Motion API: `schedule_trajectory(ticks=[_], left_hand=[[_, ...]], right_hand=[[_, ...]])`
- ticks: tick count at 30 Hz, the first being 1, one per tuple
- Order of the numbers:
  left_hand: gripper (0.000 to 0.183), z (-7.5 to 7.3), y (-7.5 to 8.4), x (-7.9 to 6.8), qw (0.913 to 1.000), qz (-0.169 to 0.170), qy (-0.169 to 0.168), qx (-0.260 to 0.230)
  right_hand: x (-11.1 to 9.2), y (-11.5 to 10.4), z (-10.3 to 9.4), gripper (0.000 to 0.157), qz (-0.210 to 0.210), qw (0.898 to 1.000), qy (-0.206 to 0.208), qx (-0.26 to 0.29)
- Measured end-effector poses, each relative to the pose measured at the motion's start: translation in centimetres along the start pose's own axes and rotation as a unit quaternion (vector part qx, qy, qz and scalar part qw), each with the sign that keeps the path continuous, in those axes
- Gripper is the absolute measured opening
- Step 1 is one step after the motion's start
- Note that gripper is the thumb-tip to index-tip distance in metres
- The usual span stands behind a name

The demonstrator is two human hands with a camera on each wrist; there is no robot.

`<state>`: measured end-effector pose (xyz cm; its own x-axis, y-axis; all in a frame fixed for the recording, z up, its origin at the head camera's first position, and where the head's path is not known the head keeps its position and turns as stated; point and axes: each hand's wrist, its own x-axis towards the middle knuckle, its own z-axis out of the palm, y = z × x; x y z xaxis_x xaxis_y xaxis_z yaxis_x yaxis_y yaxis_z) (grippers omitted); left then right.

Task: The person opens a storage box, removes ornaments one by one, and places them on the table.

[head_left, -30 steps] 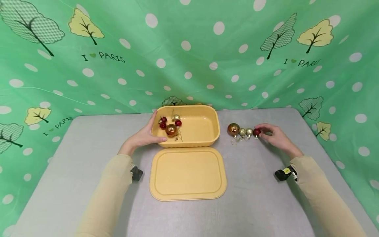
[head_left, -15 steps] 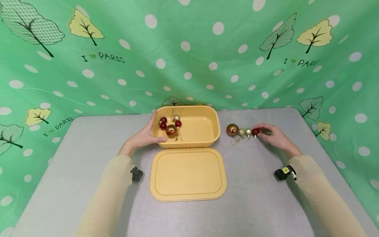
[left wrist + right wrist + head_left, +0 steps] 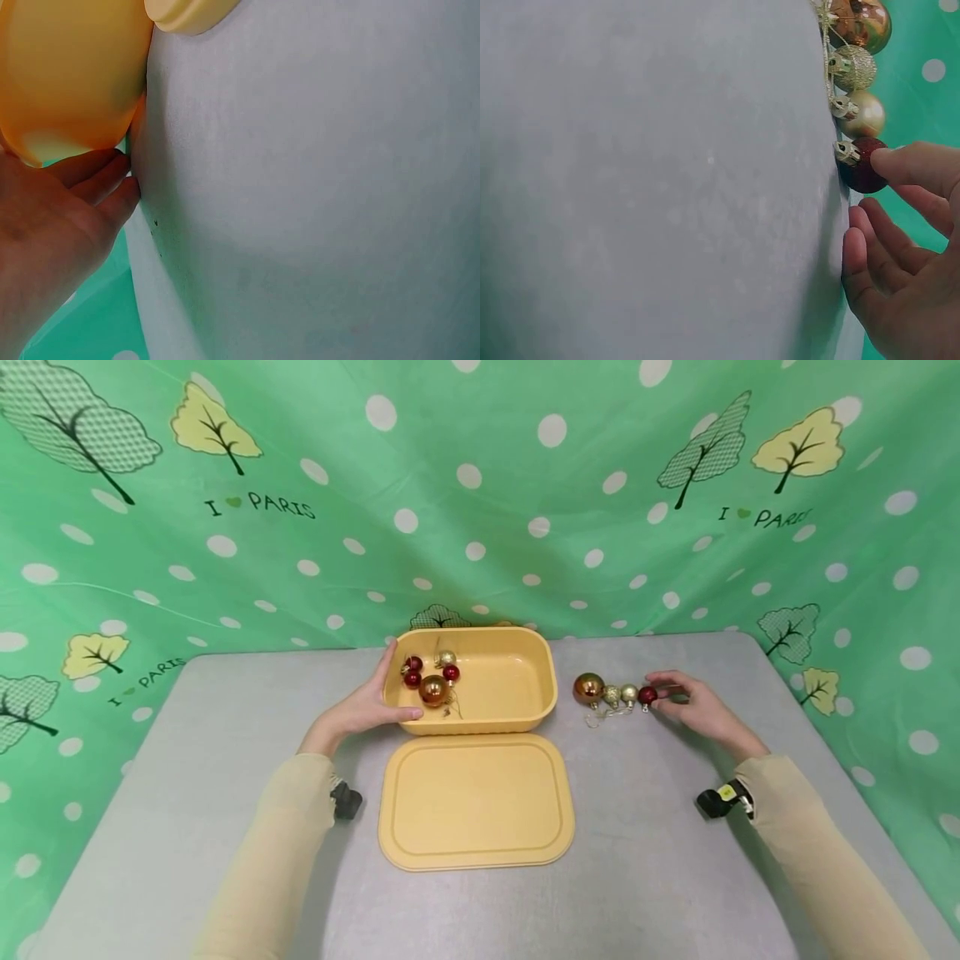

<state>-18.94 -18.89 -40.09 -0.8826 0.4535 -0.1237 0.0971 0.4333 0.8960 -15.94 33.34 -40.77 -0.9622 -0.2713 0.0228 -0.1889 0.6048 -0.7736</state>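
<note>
My left hand [image 3: 363, 702] holds the left end of a yellow plastic box [image 3: 517, 723], thumb over the front rim and fingers along the end wall. In the left wrist view, that hand's fingers [image 3: 97, 176] lie against the box wall. Inside the box are a large copper bauble [image 3: 433, 691], a gold bauble [image 3: 446, 658] and several small red ones [image 3: 412, 679]. On the table, my right hand [image 3: 693, 703] pinches a dark red bauble [image 3: 864, 174] between thumb and index finger. It ends a row with a pale gold bauble [image 3: 866, 114], a glittery gold bauble [image 3: 856, 69] and a large copper bauble [image 3: 588, 688].
A flat yellow lid [image 3: 477, 802] lies on the grey table [image 3: 637, 860] directly in front of the box. Gold hanging strings [image 3: 594, 718] trail in front of the row of baubles. A green printed cloth [image 3: 480, 502] hangs close behind the box and along both sides.
The row of baubles has shifted slightly left, together with the right hand at its end. The left hand, box and lid have stayed in place.
</note>
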Motion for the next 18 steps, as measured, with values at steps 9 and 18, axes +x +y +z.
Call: schedule_trajectory(ticks=[9, 18], left_hand=[[0.123, 0.0, 0.0, 0.1, 1.0, -0.001, -0.003, -0.01], [0.123, 0.0, 0.3, 0.0, 1.0, -0.006, -0.001, -0.007]], right_hand=[[0.0, -0.2, 0.0, 0.042, 0.004, 1.0, 0.027, 0.002], [0.5, -4.0, 1.5, 0.036, -0.048, 0.997, 0.059, 0.023]])
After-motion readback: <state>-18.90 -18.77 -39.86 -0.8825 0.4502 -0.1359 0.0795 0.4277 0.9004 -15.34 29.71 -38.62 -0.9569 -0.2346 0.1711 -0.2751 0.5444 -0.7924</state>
